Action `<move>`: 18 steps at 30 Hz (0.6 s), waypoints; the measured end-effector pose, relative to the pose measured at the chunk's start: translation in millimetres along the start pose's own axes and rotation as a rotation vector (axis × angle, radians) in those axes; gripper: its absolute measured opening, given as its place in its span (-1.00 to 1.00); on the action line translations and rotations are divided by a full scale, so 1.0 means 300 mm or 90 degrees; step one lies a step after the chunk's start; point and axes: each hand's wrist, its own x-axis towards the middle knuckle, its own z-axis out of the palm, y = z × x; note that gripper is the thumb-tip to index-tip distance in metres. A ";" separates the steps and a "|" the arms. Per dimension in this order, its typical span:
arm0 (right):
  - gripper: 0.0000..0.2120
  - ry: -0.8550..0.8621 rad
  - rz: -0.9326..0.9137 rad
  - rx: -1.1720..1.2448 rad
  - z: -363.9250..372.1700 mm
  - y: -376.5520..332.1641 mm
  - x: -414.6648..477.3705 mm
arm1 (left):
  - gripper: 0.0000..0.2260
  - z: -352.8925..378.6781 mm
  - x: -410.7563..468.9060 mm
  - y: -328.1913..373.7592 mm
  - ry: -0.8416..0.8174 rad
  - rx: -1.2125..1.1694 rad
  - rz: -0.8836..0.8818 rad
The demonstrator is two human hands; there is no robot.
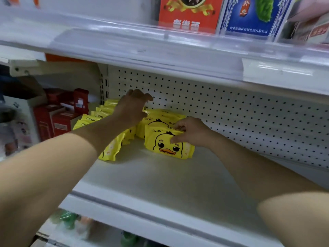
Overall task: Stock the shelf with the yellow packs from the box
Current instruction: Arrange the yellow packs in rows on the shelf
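Since there is only a head-worn camera, the whole scene is one view looking forward and down into a white metal shelf [160, 184] backed by a white perforated panel [231, 113]. The front yellow plastic pack [165, 148], soft and printed with a cartoon duck face, stands on its long edge near the back of the shelf. Its long axis runs left to right and its face points towards the viewer. The right hand [192, 132] pinches this pack at its top right corner, thumb on the printed face and fingers curled over the top edge. More yellow packs stand directly behind it, and a second row of yellow packs [96, 118] runs back along the left side. The left hand [133, 106] reaches deeper, above the rear packs, with its fingers bent downward; whether it grips anything cannot be told. The right hand is clearly the nearer one to the front pack, so any nudge backward probably falls to it. Dark red cartons [53, 120] sit to the left. The supply box is out of view.
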 end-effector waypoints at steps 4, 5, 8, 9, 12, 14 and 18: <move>-0.41 0.064 0.006 -0.046 0.058 -0.054 0.096 | -0.47 -0.063 -0.083 -0.082 -0.004 0.007 -0.021; -0.45 0.087 0.005 -0.064 0.072 -0.063 0.112 | -0.47 -0.071 -0.106 -0.095 -0.007 0.010 -0.020; -0.55 0.157 0.008 -0.147 0.109 -0.093 0.130 | -0.47 -0.081 -0.173 -0.116 -0.010 0.011 -0.010; -0.54 0.177 0.013 -0.184 0.122 -0.105 0.126 | -0.47 -0.083 -0.196 -0.117 -0.010 0.013 -0.010; -0.47 0.211 0.038 -0.260 0.158 -0.148 0.087 | -0.49 -0.094 -0.256 -0.116 -0.011 0.018 0.001; -0.42 0.219 0.054 -0.271 0.173 -0.183 0.036 | -0.50 -0.112 -0.294 -0.110 -0.017 0.010 0.003; -0.39 0.218 0.064 -0.251 0.163 -0.269 -0.110 | -0.50 -0.182 -0.373 -0.082 -0.061 0.011 -0.006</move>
